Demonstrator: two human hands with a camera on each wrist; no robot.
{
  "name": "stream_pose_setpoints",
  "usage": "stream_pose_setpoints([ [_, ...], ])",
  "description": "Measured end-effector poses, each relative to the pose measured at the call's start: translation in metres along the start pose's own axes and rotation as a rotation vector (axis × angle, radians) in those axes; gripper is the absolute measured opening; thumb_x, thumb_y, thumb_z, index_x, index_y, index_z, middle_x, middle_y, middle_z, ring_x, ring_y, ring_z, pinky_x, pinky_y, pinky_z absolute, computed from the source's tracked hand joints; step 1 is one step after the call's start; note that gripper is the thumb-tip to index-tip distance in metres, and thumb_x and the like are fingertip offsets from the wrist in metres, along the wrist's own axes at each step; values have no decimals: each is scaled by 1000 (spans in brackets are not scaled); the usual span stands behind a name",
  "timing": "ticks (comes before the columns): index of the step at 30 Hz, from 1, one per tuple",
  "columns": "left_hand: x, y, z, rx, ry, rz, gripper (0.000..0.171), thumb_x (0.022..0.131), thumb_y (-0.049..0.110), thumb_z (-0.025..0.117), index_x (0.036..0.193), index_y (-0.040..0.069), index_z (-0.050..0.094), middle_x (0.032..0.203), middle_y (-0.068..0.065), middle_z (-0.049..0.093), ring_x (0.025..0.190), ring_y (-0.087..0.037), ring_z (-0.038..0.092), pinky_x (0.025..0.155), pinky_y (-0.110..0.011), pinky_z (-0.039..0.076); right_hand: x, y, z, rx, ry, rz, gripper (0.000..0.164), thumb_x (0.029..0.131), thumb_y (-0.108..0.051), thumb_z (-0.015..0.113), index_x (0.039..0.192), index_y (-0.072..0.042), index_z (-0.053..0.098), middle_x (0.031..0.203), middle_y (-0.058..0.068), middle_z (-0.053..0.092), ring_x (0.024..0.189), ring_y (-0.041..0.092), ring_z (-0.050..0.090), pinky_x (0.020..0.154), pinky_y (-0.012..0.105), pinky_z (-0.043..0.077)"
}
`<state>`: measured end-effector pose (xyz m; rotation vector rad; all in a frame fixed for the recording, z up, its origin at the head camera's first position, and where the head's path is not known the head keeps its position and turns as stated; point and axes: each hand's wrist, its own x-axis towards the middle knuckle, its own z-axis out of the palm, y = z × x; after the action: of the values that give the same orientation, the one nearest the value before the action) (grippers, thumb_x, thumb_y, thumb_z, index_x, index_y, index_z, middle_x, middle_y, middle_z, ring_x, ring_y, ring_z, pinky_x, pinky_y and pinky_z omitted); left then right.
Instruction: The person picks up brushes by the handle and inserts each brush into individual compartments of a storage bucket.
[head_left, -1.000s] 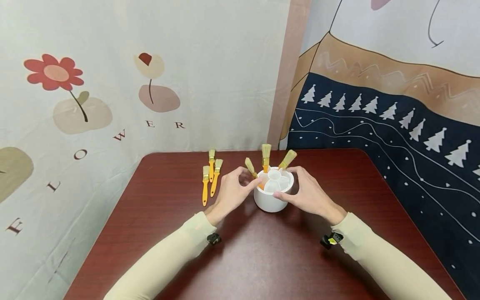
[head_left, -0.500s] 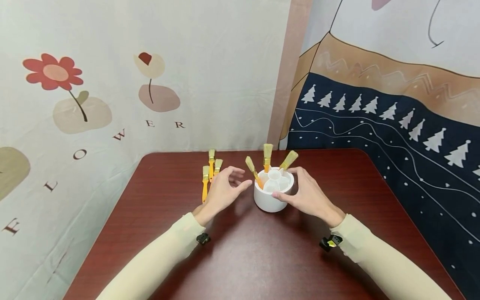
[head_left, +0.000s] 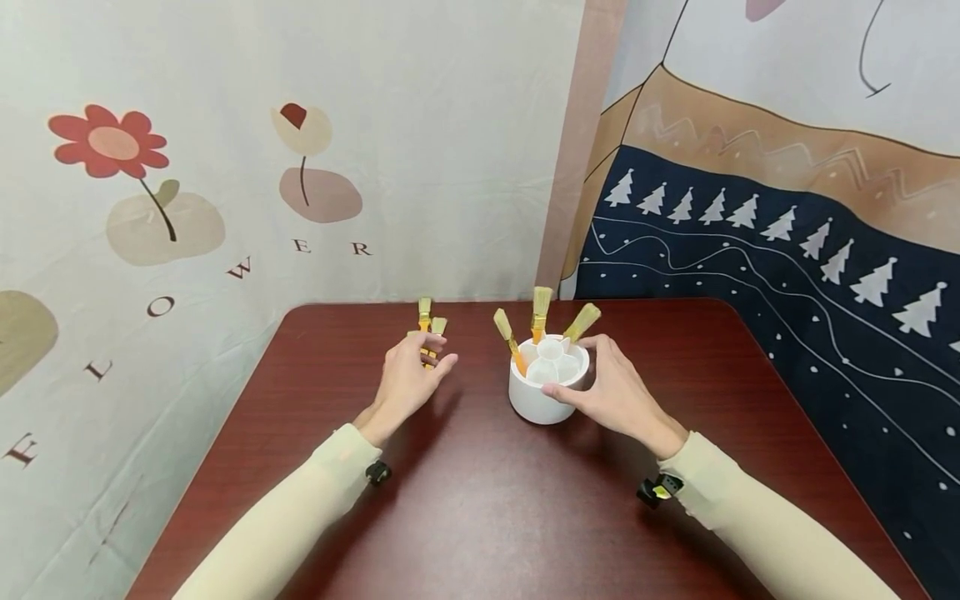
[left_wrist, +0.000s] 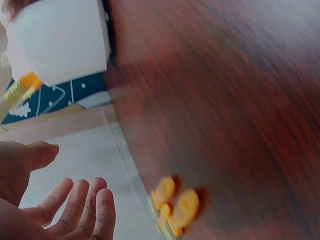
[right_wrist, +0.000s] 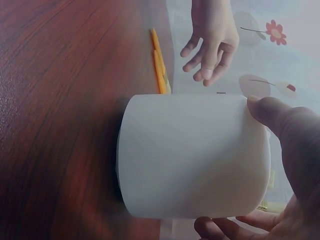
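A round white compartment holder (head_left: 534,405) stands on the table, with three flat bristle brushes in it, bristles up: a left one (head_left: 504,325), a middle one (head_left: 541,310) and a right one (head_left: 583,322). My right hand (head_left: 621,398) grips the holder's right side, thumb at the front rim and fingers around the back. Over several loose brushes (head_left: 425,312) hovers my left hand (head_left: 401,385), fingers loosely bent and holding nothing. It partly hides them in the head view; their orange handle ends (left_wrist: 186,207) lie apart from the fingers in the left wrist view.
The dark red wooden table (head_left: 495,517) ends at a back edge close behind the brushes. A pale flower-print cloth (head_left: 450,167) hangs behind, and a navy tree-print cloth (head_left: 750,283) hangs at the right.
My left hand has let go of the left brush, now leaning in the holder, and moved left to the loose brushes. My right hand keeps its grip on the holder.
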<state>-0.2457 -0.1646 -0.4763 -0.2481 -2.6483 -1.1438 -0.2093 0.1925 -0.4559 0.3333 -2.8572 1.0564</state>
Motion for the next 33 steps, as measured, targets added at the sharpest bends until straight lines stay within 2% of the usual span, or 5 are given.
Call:
stream_pose_setpoints([
  [12,6,-32,-21,162,9,-86,37,106,31,86,134,8,79,122,-13,81,107,-32,81,90,-53,67,-1,-5,2,-5,30,19,98,90,-67,95,151,-2,53,143,19,64,121,31,66,96,43,57],
  [13,11,-50,-18,148,19,-77,39,106,39,86,133,11,80,120,-9,82,104,-27,81,88,-49,67,-1,-6,2,-7,30,23,99,90,-68,95,151,-2,53,143,19,64,120,31,66,94,42,56],
  [19,12,-61,-21,188,-9,-154,42,104,39,87,133,10,78,119,-10,82,105,-30,80,88,-52,66,-2,-9,3,-7,28,57,102,89,-70,95,151,-1,51,139,19,63,113,29,63,89,38,54],
  [20,8,-46,-25,218,-25,-184,40,104,32,87,133,7,77,121,-15,82,107,-36,80,89,-58,66,-2,-9,3,-6,29,61,103,89,-71,94,151,-1,51,139,19,63,113,29,64,89,38,54],
  [33,9,-49,-22,307,-70,-249,42,105,35,87,131,5,74,121,-18,77,107,-38,76,88,-58,64,-5,-13,6,5,44,88,106,88,-75,93,151,-2,49,142,20,62,122,34,67,95,45,58],
])
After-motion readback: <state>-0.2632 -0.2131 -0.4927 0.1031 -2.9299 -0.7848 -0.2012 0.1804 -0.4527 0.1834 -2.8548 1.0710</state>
